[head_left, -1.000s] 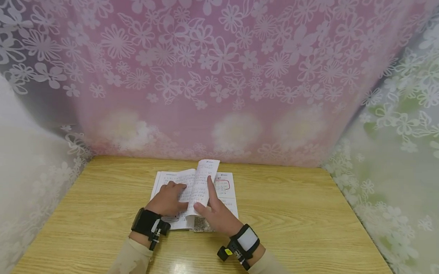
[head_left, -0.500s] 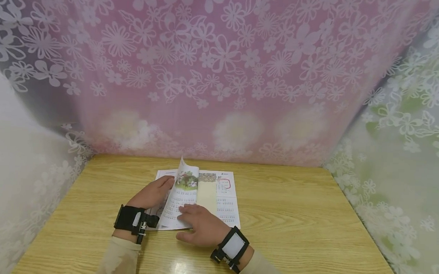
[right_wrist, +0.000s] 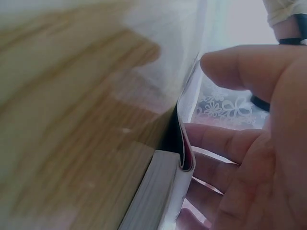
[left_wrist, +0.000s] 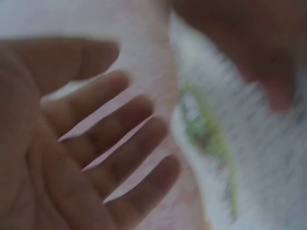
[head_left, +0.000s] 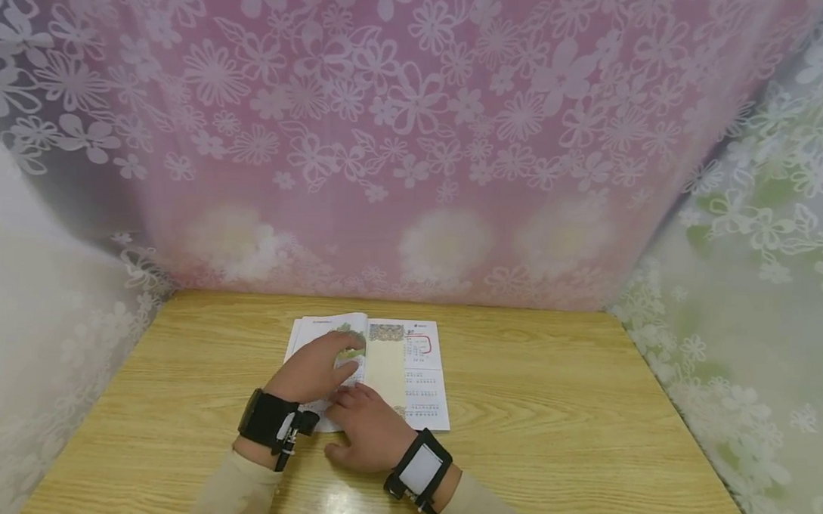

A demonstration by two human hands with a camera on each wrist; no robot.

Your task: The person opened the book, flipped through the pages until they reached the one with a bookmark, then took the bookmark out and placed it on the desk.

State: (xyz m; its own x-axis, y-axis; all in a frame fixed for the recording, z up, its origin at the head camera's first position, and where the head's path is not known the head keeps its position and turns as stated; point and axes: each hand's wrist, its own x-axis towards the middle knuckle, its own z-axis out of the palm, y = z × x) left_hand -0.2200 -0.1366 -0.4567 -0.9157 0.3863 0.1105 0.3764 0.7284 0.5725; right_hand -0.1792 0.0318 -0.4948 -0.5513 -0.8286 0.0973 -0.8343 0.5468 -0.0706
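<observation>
An open book (head_left: 428, 400) with printed pages lies on the wooden table. Down its right page, along the gutter, is a cream bookmark-like strip (head_left: 385, 366) with a patterned top. My left hand (head_left: 315, 371) lies over the left page, fingers extended and thumb apart, partly covering a green picture (head_left: 351, 354). In the left wrist view those fingers are straight and spread beside the page. My right hand (head_left: 373, 431) rests at the book's lower edge by the gutter, fingertips on the page. The right wrist view shows its fingers loosely extended beside the book's spine (right_wrist: 186, 165).
The light wood-grain table (head_left: 562, 429) extends on both sides of the book. A pink flowered curtain (head_left: 414, 174) hangs behind it, with pale flowered sheets at left and right (head_left: 741, 359). Both wrists wear black straps with small cameras.
A page has been turned from right to left, uncovering the cream strip. My left hand has moved over the turned page; my right hand has let go of the page and come down near the gutter.
</observation>
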